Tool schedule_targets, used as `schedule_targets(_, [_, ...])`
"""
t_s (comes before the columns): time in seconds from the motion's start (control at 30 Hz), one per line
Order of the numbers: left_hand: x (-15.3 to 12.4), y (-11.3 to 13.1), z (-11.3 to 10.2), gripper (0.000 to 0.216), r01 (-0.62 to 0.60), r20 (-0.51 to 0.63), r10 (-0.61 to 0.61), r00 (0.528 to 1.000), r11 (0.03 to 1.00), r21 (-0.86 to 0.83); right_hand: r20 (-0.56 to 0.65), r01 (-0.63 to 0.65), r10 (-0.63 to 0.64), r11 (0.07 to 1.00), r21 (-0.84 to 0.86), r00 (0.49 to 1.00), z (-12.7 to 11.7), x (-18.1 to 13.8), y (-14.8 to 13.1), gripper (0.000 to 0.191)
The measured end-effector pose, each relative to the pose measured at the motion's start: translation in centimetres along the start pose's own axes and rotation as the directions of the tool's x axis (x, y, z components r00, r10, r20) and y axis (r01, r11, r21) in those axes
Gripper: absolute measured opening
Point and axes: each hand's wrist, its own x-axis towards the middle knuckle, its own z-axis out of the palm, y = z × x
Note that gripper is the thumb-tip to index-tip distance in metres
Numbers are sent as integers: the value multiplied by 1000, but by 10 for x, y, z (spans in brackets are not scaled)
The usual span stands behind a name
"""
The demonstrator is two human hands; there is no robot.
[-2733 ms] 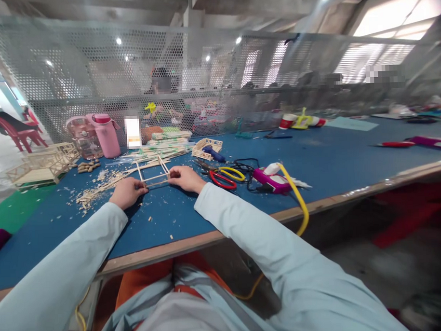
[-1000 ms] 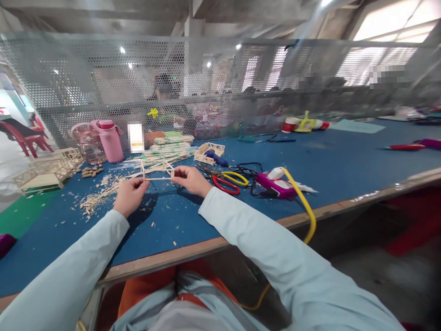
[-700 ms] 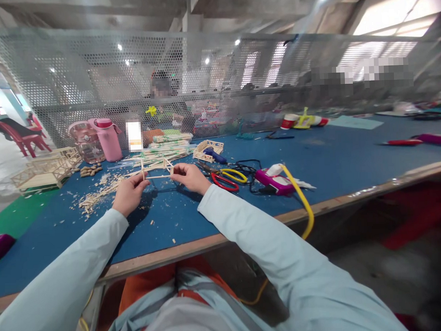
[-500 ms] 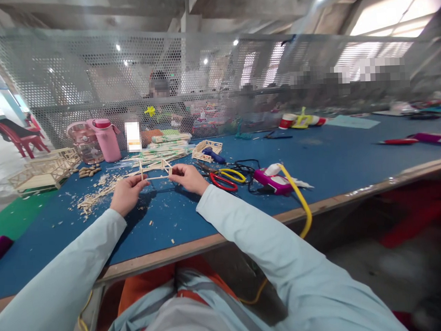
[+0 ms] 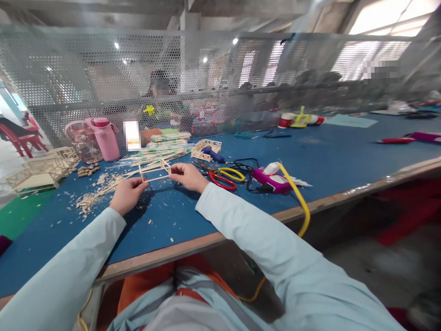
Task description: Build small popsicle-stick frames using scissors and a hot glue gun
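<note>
A small frame of thin wooden sticks (image 5: 154, 171) is held just above the blue table (image 5: 193, 219) between both my hands. My left hand (image 5: 126, 194) pinches its left end, fingers closed. At the right end, my right hand (image 5: 186, 176) grips the frame with closed fingers. Both sleeves are pale blue. Wood chips and stick offcuts (image 5: 94, 193) lie scattered left of the frame.
Red and yellow scissors (image 5: 226, 178), a pink glue gun (image 5: 273, 179) with a yellow cord (image 5: 297, 201), a pink bottle (image 5: 105, 138), stacked sticks (image 5: 165, 147) and finished stick models (image 5: 40, 169) stand on the table. A perforated metal screen (image 5: 210, 84) runs along the back, a person behind it.
The stick frame was lifted off the table and turned between my hands. Over the last second it has stayed almost still; only the view shifted slightly.
</note>
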Motion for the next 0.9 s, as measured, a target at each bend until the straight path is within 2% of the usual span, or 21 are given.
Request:
schedule_targets(0.13, [-2,8,-1,36,67,12,-66,998,988,-139,-2,13,-13,1000,-2,1000,-1,1,1,15])
schedule_targets(0.33, [-1,9,-1,42,135,-5,-141,990,962,-239,-7,15,-14,1000,18,1000,0,2,4,16])
schedule_targets(0.67, [0,1,0,43,35,-101,-38,994,999,-27,15,12,-12,1000,-17,1000,2,1,0,18])
schedule_targets(0.9, [0,4,-1,39,7,-84,-10,996,999,-40,8,20,-20,1000,-3,1000,2,1,2,19])
